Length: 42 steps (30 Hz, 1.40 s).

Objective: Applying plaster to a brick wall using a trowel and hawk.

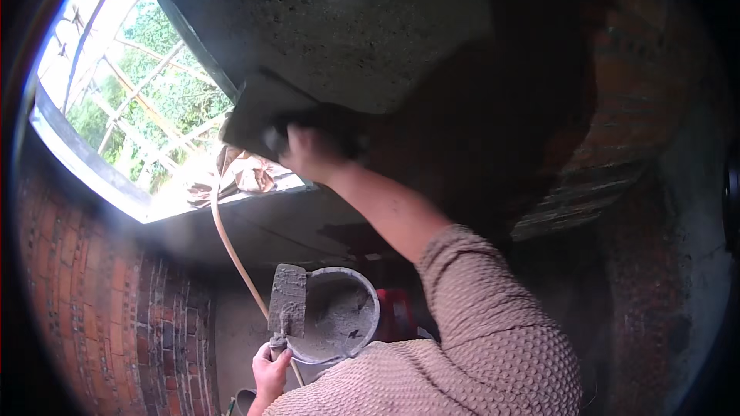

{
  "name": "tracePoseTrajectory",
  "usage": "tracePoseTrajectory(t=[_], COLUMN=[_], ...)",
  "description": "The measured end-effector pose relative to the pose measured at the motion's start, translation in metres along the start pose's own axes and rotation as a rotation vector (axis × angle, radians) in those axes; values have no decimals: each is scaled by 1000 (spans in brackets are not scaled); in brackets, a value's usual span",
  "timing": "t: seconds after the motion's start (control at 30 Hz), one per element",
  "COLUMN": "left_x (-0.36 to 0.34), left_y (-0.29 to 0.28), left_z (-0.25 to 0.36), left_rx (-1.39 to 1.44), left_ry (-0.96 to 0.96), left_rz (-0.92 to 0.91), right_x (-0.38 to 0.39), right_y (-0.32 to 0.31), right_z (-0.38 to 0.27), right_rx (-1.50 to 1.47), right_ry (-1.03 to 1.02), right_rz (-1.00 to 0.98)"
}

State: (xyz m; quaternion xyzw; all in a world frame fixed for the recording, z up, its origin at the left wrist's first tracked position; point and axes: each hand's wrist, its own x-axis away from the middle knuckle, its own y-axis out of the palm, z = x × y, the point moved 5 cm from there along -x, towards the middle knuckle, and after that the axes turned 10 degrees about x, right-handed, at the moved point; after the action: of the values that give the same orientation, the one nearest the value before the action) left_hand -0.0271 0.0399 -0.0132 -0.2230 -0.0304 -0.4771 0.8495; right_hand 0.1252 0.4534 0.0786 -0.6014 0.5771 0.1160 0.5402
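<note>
My right arm (385, 208) reaches up and across to the wall. In its closed, slightly blurred right hand (312, 154) is the handle of a plastering trowel (258, 112), its flat grey blade against the grey plastered wall (354, 38) beside the window opening's edge. Lower down, my left hand (270, 374) grips the handle of a second trowel (288, 296), whose blade is coated in grey mortar. That blade points upward, overlapping the left rim of a round bucket (375, 304) in this view. Wet grey mortar (339, 316) lies inside the bucket.
A pale hose (231, 250) runs down from the window sill past the bucket. Crumpled brown sacking (250, 172) lies on the sill, with poles (139, 96) outside. Behind the bucket is a red object (397, 312). Bare brick walls (85, 293) stand left and right.
</note>
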Motion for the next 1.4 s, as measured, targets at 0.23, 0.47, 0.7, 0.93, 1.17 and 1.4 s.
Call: tracePoseTrajectory(t=[0.23,0.47,0.7,0.93,1.17,1.4], left_x=[0,-20,-7,21,23,35], left_y=[-24,-12,-8,-36,-36,2], left_z=[-22,-12,-9,-54,-36,-50], left_rx=[70,35,90,209,213,202], left_ry=[14,-31,12,-27,-76,-138], left_rz=[34,-28,-74,41,122,150], right_x=[49,9,107,20,-73,-49], right_y=[-149,-113,12,-144,-317,-309], right_z=[43,40,66,29,51,83], right_rx=[20,267,621,715,398,-444], right_ry=[620,458,-67,-169,212,269], right_rz=[191,-80,-629,-278,-52,120])
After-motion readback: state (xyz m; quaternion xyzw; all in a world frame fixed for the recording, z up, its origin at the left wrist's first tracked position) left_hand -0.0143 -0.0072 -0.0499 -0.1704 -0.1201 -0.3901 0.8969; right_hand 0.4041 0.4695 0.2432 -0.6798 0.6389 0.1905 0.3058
